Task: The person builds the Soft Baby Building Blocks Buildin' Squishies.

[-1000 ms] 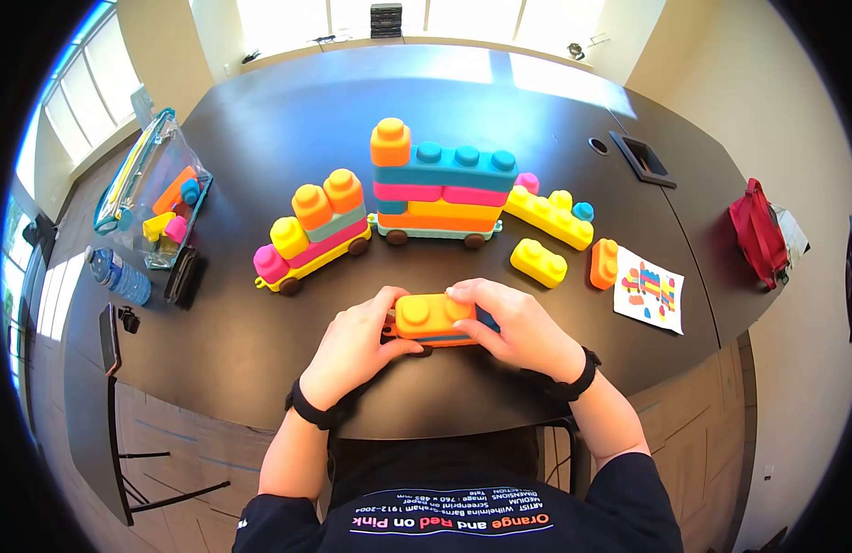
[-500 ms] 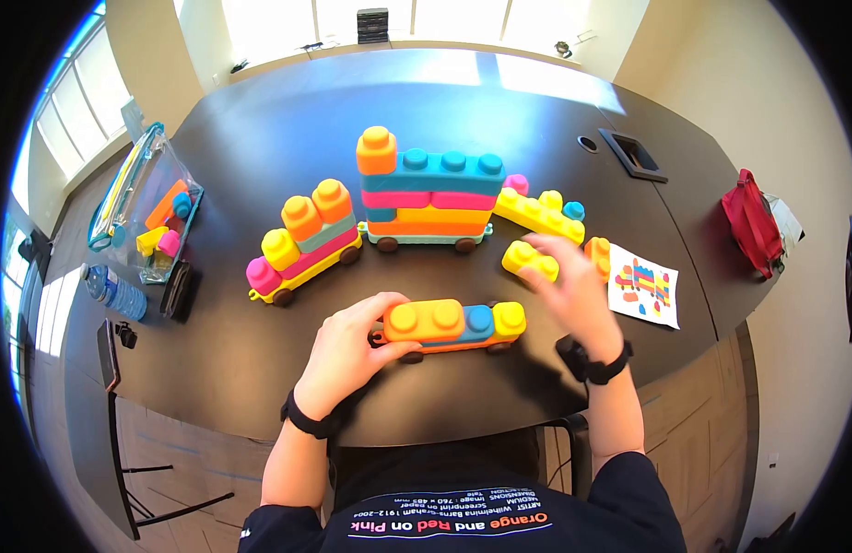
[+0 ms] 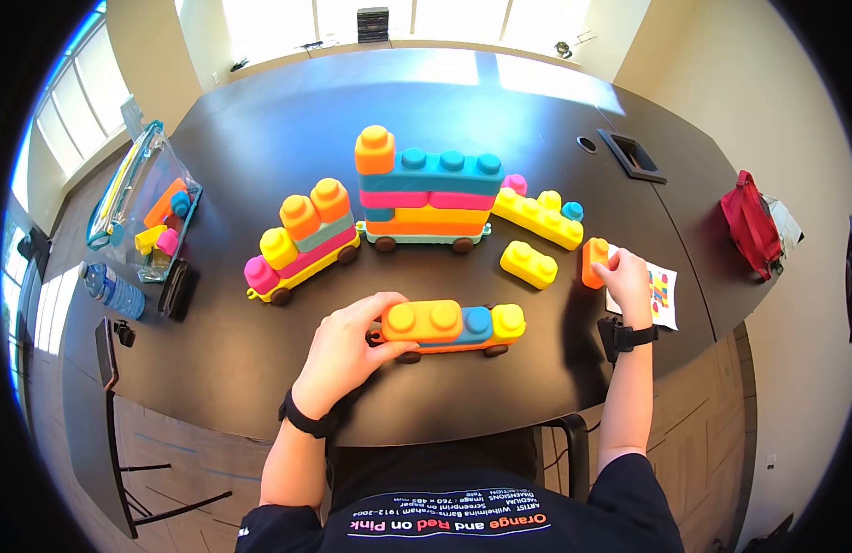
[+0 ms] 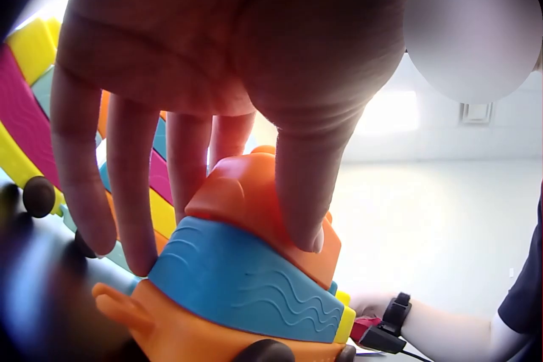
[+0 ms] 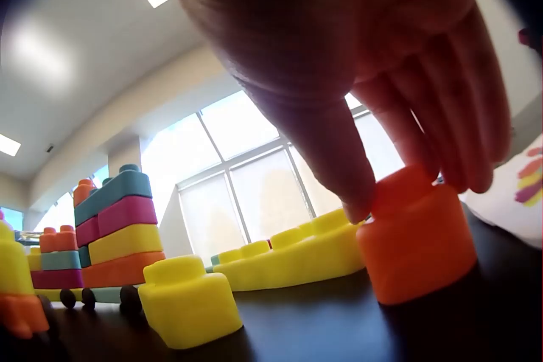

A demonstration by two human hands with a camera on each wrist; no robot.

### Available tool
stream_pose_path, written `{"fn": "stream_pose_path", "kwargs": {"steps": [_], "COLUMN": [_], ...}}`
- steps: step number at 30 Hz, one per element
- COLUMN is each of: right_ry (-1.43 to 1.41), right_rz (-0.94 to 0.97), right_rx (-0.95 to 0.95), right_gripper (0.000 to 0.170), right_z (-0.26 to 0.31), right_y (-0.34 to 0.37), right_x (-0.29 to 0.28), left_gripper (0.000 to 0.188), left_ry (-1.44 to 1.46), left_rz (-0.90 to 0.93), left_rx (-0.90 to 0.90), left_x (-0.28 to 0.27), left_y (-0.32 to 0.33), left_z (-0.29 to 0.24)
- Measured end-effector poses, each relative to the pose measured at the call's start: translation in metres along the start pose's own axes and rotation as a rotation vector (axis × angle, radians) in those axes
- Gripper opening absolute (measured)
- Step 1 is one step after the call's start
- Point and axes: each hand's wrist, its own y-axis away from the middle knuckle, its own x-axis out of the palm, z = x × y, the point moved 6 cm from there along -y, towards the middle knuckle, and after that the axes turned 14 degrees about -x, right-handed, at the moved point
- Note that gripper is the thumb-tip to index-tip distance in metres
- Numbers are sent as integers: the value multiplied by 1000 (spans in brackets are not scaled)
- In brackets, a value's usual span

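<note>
My left hand holds the left end of a wheeled block car, thumb in front and fingers behind. The car has an orange base, a blue layer, a long orange block on top and a yellow block at its right end. Over on the right, my right hand pinches the top of an orange block, which stands on the dark table. A loose yellow block sits to its left. Beneath my right hand lies a printed picture card, partly covered.
Behind the left hand stand a stepped block car and a tall block car. A long yellow block piece lies behind the loose blocks. At left are a clear bag and a water bottle; a red bag is far right.
My right hand has left the block car, passed over the loose yellow block and taken hold of the orange block at the right. My left hand has stayed on the car.
</note>
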Motion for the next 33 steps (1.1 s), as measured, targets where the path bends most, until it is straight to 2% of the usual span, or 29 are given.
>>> {"fn": "stream_pose_path", "kwargs": {"steps": [2,4,6,8,10,14,19,21,25,33], "right_ry": [23,-206,-297,-773,-938,-899,-903,-964,-1029,-1018], "right_rz": [-19,-268,-310,-313,-91,109,163,259,329,336], "right_rx": [-10,104,63,-304,-466,-721,-703,-671,-617,-758], "right_gripper": [33,30,24,25,28,33,35,34,34,41], "right_z": [5,5,29,79,111,158,166,169,163,161], "right_y": [1,7,14,20,33,47,44,45,45,44], "right_x": [-5,-25,-42,-59,-60,-46,-38,-35,-16,-16], "left_gripper": [52,51,51,51,51,50,50,50,51,50], "left_ry": [-7,-12,5,6,7,24,17,19,14,-7], "left_rz": [0,-2,-4,0,1,-7,-20,-16,-31,-37], "left_rx": [-14,-31,-15,-12,-8,-7,-4,-9,15,-9], "left_x": [0,0,1,1,2,3,2,2,1,2], "left_y": [1,0,1,0,0,1,2,1,2,3], "left_z": [0,1,0,-1,-2,-3,-4,-3,-2,-2]}}
